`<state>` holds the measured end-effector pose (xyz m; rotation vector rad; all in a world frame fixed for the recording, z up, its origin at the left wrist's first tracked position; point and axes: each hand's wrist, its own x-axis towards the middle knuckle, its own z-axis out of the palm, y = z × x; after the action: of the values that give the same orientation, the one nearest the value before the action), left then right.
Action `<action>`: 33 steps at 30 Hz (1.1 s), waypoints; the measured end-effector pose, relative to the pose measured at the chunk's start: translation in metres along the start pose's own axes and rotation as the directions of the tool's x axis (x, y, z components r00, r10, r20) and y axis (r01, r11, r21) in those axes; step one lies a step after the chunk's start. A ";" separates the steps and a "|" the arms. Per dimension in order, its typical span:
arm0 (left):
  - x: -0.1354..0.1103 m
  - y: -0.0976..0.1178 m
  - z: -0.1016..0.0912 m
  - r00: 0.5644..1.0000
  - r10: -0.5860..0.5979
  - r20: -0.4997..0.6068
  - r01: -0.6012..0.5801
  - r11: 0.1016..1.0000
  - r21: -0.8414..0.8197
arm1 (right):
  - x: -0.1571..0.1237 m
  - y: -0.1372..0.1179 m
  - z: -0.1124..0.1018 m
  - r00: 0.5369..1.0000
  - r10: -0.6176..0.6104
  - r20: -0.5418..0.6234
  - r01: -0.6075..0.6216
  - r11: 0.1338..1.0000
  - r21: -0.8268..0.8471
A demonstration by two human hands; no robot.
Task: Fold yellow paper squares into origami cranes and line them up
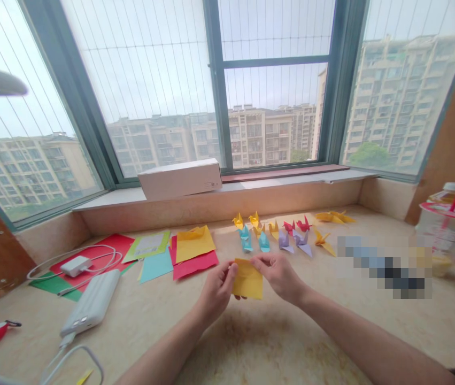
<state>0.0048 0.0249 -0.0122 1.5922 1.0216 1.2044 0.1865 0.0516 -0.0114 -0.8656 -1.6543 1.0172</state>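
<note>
My left hand pinches the left edge of the yellow paper between thumb and fingertips. My right hand is clamped on its top right corner the same way, so the sheet is held over the middle of the worktop. Beyond it, toward the back edge, stands a row of folded paper cranes (yellow, blue, purple, red). Left of them lie loose coloured sheets, overlapping. Further toward the left edge rest a white power bank and a white charger with its cable. A lidded cup stands at the right edge.
</note>
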 end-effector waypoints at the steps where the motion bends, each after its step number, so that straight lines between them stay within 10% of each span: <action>1: 0.000 0.001 -0.001 1.000 -0.013 0.015 0.013 0.998 -0.055 | 0.001 0.001 -0.002 1.000 0.019 -0.024 -0.018 0.999 0.031; 12: -0.007 -0.001 -0.005 0.990 0.019 0.137 -0.001 0.992 -0.130 | -0.001 -0.003 -0.003 0.994 0.093 0.052 -0.099 0.988 0.123; 23: 0.006 0.003 -0.010 0.987 -0.021 -0.162 0.013 0.999 -0.049 | -0.002 -0.001 -0.009 0.988 -0.138 -0.065 0.135 0.989 -0.053; 33: 0.005 -0.002 -0.008 0.974 0.099 -0.203 -0.127 0.984 -0.127 | -0.012 -0.008 -0.002 0.965 -0.262 0.028 0.261 0.930 -0.257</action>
<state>-0.0027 0.0319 -0.0113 1.4605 0.9560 1.5020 0.1913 0.0383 -0.0084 -0.7869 -1.8671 0.6224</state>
